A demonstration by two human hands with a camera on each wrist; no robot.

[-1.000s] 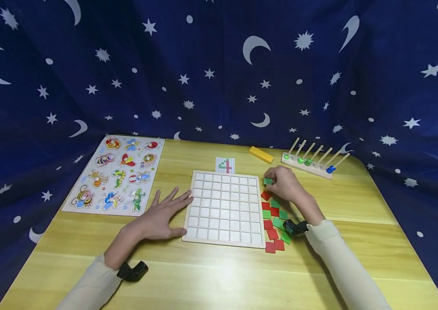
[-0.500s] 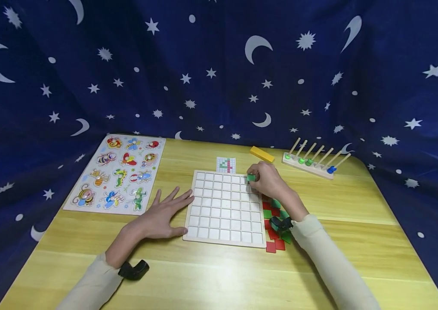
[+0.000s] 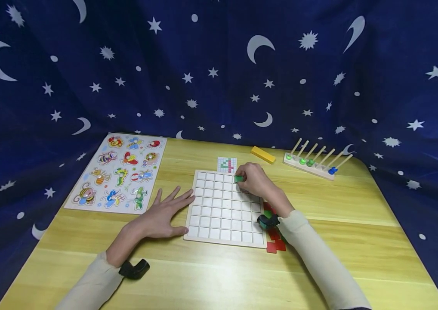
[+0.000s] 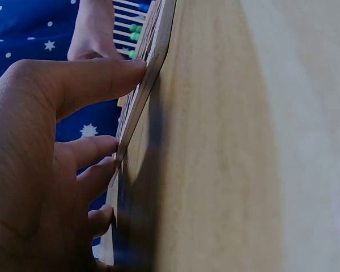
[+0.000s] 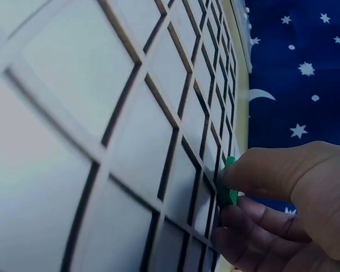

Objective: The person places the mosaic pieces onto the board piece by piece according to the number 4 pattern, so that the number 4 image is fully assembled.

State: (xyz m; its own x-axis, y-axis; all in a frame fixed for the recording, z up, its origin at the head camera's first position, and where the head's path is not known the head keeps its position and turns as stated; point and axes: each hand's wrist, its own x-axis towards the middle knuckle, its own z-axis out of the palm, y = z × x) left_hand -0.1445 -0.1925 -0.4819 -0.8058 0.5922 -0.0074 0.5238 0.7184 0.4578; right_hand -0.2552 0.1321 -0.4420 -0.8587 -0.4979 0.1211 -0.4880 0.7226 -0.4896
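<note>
In the head view a wooden grid board (image 3: 212, 205) with white square cells lies at the middle of the table. My left hand (image 3: 161, 217), fingers spread and straight, touches the board's left edge with thumb and fingertips. My right hand (image 3: 256, 180) pinches a green square tile (image 3: 238, 178) between thumb and fingers over the top row. In the right wrist view the green tile (image 5: 231, 181) stands tilted, close to the grid. Several red tiles (image 3: 271, 247) and green ones lie along the board's right side, partly hidden under my right wrist.
A small pattern card (image 3: 226, 164) with green and red squares sits just behind the board. An insect peg puzzle (image 3: 116, 174) lies at the left. A yellow block (image 3: 263, 155) and a peg rack (image 3: 309, 166) with green and blue beads stand at the back right.
My right hand has carried the green tile leftward from beside the board to above its top row. The left hand has stayed at the board's left edge.
</note>
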